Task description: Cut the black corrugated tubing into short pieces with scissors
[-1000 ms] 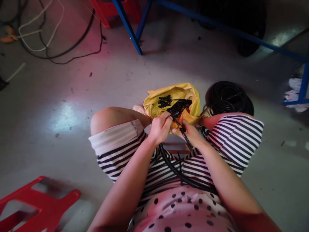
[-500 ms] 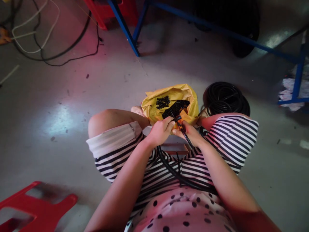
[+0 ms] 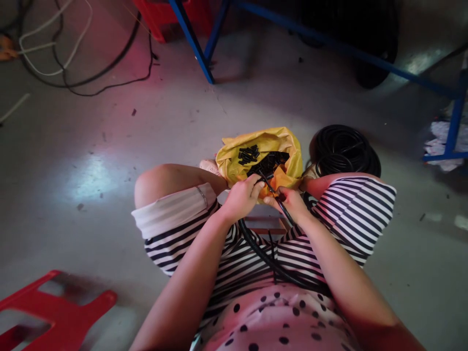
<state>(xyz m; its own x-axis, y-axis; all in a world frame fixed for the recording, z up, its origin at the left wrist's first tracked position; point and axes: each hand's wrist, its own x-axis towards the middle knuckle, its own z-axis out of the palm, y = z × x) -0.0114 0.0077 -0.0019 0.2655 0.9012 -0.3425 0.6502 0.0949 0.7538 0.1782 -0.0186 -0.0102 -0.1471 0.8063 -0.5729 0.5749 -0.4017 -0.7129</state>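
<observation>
Tube clasped in closed left hand, tool in curled right hand, sack of black pieces between feet, apparently for steadiness and easy reach

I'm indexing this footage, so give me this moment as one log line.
left hand: closed on ribbed black tube; right hand: closed on black tubing; yellow bag: open, short black pieces inside; black coil: beside bag

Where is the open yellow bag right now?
In the head view, the yellow bag sits centrally, just beyond the left hand and right hand, left of the coiled black tubing.
</observation>
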